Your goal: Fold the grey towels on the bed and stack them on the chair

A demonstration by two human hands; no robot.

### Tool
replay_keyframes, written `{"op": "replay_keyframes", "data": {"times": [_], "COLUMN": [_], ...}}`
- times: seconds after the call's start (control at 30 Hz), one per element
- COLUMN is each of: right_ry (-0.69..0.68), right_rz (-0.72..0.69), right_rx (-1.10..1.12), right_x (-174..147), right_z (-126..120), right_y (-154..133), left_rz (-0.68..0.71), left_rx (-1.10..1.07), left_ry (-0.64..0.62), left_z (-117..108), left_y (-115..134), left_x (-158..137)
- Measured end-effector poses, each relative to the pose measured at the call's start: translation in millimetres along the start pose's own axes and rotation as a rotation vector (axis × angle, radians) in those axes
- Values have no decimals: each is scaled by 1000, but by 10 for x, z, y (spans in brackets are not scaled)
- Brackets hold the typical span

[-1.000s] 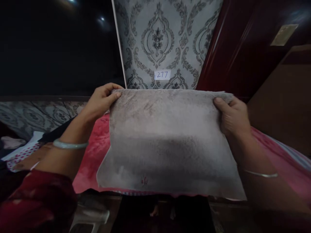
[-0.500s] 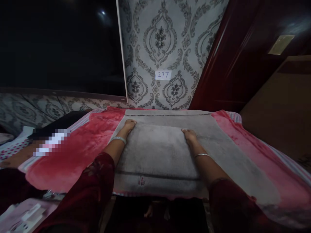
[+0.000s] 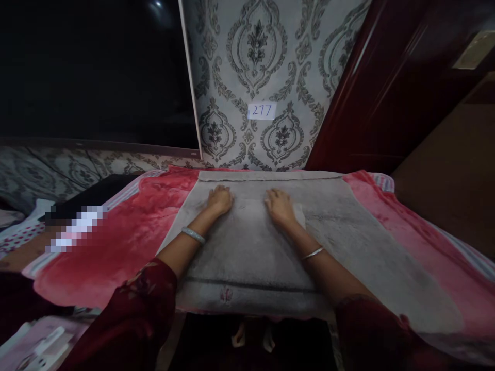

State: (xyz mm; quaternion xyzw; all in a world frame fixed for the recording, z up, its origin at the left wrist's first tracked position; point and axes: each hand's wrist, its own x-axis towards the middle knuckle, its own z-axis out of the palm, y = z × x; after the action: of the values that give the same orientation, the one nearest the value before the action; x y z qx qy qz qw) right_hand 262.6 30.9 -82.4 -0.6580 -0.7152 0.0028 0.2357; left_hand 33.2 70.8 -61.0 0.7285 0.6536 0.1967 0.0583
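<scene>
A grey towel (image 3: 359, 257) is spread over a red-pink plush blanket (image 3: 116, 242). In its middle lies a grey folded panel (image 3: 249, 247), with a dark band and a small reddish motif close to the front edge. My left hand (image 3: 221, 200) rests on the far left part of this panel, palm down, fingers apart and slightly bent. Across from it, my right hand (image 3: 279, 205) lies on the far right part, its fingers likewise spread and a bit curled. A pale corner of cloth shows beside the right wrist. Neither hand grips anything visible.
A narrow folded strip (image 3: 270, 175) runs along the towel's far edge. Behind stand a patterned wall with a paper label (image 3: 262, 110), a dark television (image 3: 93, 77) at left and a dark red wooden panel (image 3: 371, 103) at right. A pink item (image 3: 58, 335) lies front left.
Both hands have let go of the panel's far edge, which they were pinching. They have moved inward, closer together, and now lie on the cloth with fingers spread.
</scene>
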Motion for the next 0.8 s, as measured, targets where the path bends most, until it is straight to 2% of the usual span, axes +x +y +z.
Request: {"op": "replay_keyframes", "data": {"times": [0.03, 0.1, 0.17, 0.23, 0.33, 0.47, 0.63, 0.73, 0.8], "right_ry": [-67, -179, -241, -258, -244, -218, -212, -229, -249], "right_rz": [-95, -189, -217, -209, -156, 15, 194, 243, 279], "right_rx": [-45, -76, -74, -69, -102, -159, -143, -163, -189], "right_x": [-13, -68, -134, -172, -157, -134, -285, -349, -329], "right_z": [53, 190, 323, 398, 368, 198, 88, 48, 1], "right_y": [-159, -409, -528, -512, -291, 186, 677, 790, 752], "left_rz": [67, 173, 214, 202, 197, 220, 234, 256, 242], "left_rx": [50, 173, 272, 303, 312, 313, 267, 114, -135], "left_ry": [-12, -36, -53, -66, -74, -67, -48, 18, 111], "left_z": [54, 174, 267, 306, 293, 272, 317, 369, 408], "left_y": [50, 99, 93, 69, 49, 47, 24, -46, -128], "left_x": [-67, -207, -316, -367, -355, -307, -294, -256, -194]}}
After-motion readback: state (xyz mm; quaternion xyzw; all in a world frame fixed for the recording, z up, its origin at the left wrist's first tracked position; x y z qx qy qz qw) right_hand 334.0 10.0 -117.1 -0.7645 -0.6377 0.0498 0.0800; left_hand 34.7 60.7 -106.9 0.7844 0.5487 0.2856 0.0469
